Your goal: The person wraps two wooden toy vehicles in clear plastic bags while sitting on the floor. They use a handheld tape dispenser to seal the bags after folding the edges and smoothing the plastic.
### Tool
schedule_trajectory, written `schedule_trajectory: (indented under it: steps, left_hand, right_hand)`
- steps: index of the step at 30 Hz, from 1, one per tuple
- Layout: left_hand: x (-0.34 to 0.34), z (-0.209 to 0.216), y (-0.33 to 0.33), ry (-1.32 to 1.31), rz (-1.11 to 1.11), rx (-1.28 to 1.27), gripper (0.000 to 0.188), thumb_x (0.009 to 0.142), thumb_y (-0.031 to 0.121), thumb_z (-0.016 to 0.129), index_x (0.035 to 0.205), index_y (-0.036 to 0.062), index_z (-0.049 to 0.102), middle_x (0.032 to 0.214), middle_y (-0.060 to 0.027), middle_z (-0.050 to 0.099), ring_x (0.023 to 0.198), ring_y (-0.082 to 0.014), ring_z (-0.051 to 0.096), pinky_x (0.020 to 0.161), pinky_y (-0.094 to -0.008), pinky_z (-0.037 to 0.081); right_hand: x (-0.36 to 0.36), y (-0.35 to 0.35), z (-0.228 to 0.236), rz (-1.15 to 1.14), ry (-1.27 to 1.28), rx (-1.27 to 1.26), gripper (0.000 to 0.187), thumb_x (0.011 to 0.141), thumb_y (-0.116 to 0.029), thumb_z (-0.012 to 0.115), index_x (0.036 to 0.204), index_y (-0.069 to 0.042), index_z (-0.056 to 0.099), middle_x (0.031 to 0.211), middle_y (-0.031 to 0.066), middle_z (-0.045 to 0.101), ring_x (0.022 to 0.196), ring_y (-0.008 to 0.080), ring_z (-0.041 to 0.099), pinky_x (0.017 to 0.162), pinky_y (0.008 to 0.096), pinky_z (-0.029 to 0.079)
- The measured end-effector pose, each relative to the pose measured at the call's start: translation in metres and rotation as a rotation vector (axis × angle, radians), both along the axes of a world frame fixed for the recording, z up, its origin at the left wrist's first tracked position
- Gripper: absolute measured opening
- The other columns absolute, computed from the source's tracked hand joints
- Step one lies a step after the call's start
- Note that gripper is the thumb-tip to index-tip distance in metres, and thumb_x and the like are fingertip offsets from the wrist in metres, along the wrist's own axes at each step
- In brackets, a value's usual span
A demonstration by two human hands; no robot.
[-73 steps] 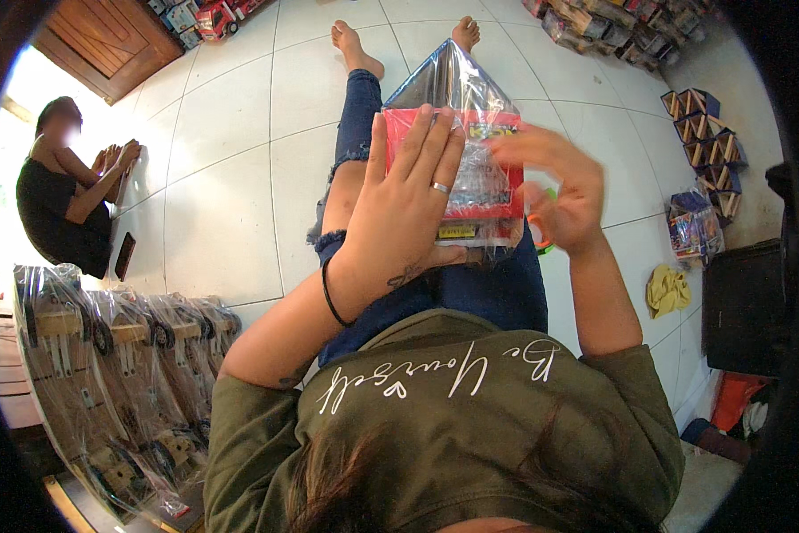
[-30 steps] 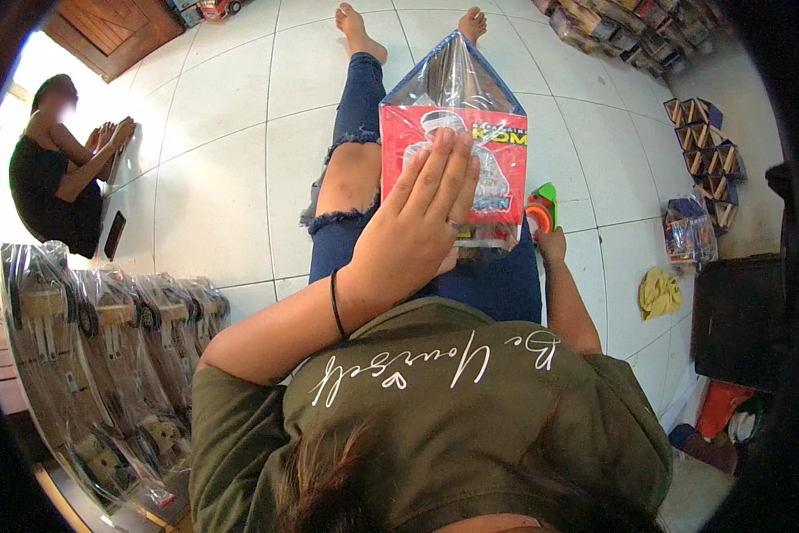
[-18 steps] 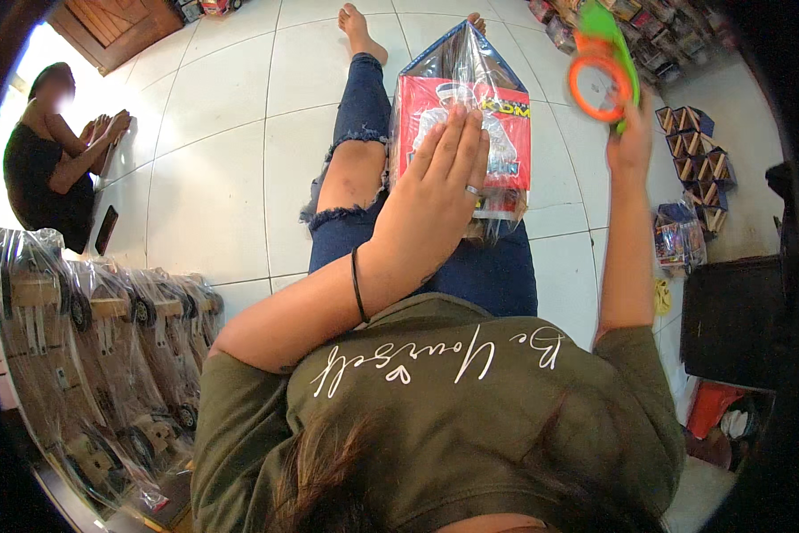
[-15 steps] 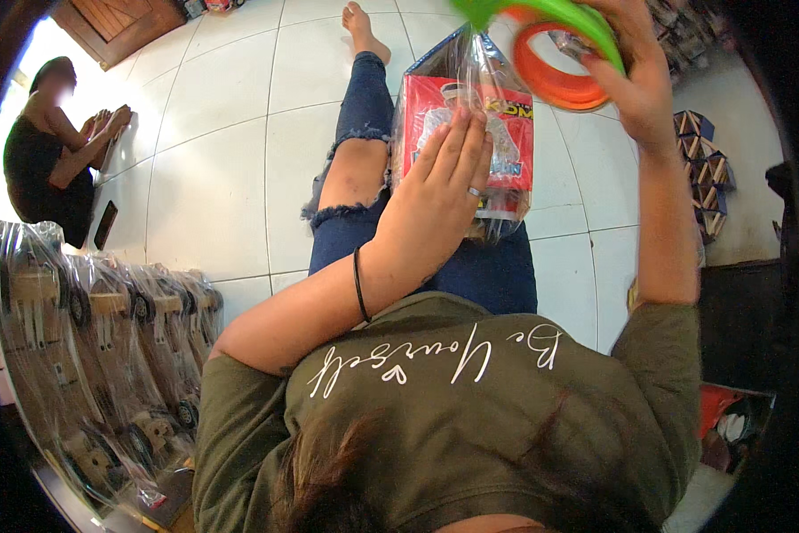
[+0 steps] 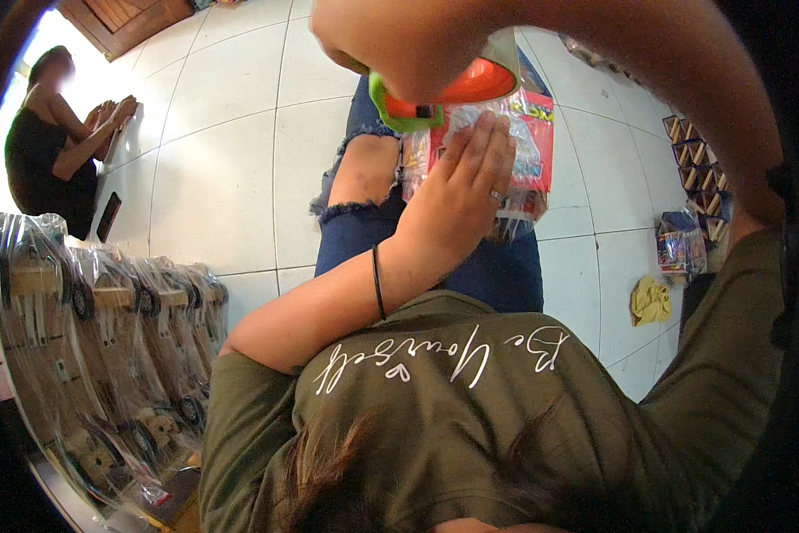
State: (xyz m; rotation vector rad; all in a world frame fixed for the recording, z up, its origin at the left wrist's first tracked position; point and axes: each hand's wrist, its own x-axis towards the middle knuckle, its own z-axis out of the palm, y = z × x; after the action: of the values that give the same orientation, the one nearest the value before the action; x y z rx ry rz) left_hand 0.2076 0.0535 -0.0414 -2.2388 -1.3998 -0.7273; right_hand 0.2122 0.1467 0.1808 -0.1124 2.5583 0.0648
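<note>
On my lap rests a red, printed box point(image 5: 539, 147) in clear plastic wrap, its upper part partly hidden. My left hand point(image 5: 461, 178) lies flat on its front, fingers stretched out together, with a ring and a black wrist band. Across the top comes my right hand point(image 5: 408, 44), closed around a green tape dispenser point(image 5: 399, 111) with an orange hub point(image 5: 488, 82). The dispenser is over the box's upper left side, just above my left fingertips. The back of the right hand hides most of its fingers.
At left stand several plastic-wrapped wooden pieces with black wheels point(image 5: 106, 302). A person in dark clothes point(image 5: 53, 169) sits beyond, near a dark phone-like object point(image 5: 109, 217). On the right are a yellow cloth point(image 5: 651, 300), a wrapped package point(image 5: 681, 249) and stacked triangular pieces point(image 5: 701, 169).
My right hand has swept the tape dispenser leftward from the upper right, across the box's top. The left hand stays flat on the box. The yellow cloth has come into view.
</note>
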Motion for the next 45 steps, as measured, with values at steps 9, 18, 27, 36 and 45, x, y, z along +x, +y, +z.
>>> schedule_trajectory:
  steps: [9,18,27,36,45]
  left_hand:
    - [-0.015,0.005,-0.006,-0.011,-0.035,-0.065,0.061,0.082,0.022,0.047,0.134,-0.0086,0.042,0.139,-0.0228,0.044,0.134,-0.0334,0.038,0.115,-0.0442,0.026]
    - [-0.022,0.010,-0.012,-0.045,-0.080,-0.129,0.068,0.077,0.023,0.058,0.137,-0.0031,0.041,0.144,-0.0177,0.040,0.137,-0.0306,0.036,0.113,-0.0420,0.029]
    - [-0.035,0.012,-0.020,-0.077,-0.118,-0.225,0.087,0.068,0.031,0.072,0.142,0.0015,0.036,0.147,-0.0170,0.036,0.137,-0.0328,0.035,0.113,-0.0441,0.029]
    - [-0.023,0.013,-0.024,-0.059,-0.091,-0.294,0.089,0.066,0.018,0.077,0.143,0.0026,0.034,0.151,-0.0178,0.031,0.140,-0.0339,0.030,0.114,-0.0444,0.028]
    - [-0.036,0.013,-0.029,-0.339,-0.323,-0.164,0.077,0.072,0.027,0.078,0.137,0.0037,0.043,0.141,-0.0220,0.041,0.128,-0.0383,0.041,0.105,-0.0460,0.035]
  right_hand:
    - [0.164,0.017,-0.038,-0.141,0.719,0.208,0.053,0.069,-0.007,0.075,0.121,-0.011,0.064,0.122,0.0131,0.057,0.110,0.0319,0.056,0.094,0.0401,0.045]
    - [0.282,-0.011,-0.097,-0.413,0.884,0.265,0.066,0.060,0.006,0.067,0.122,-0.016,0.065,0.126,0.0080,0.056,0.095,0.0288,0.056,0.078,0.0365,0.048]
    - [0.309,-0.010,-0.135,-0.516,0.881,0.247,0.067,0.060,0.006,0.065,0.123,-0.016,0.063,0.124,0.0073,0.056,0.094,0.0287,0.055,0.079,0.0364,0.048]
    - [0.238,0.016,-0.128,-0.497,0.637,0.250,0.055,0.066,-0.002,0.070,0.119,-0.017,0.063,0.118,0.0051,0.056,0.092,0.0285,0.055,0.080,0.0390,0.050]
    - [0.337,0.021,-0.380,-1.136,0.658,0.003,0.035,0.074,-0.017,0.068,0.107,-0.004,0.066,0.108,0.0137,0.063,0.103,0.0332,0.060,0.087,0.0434,0.049]
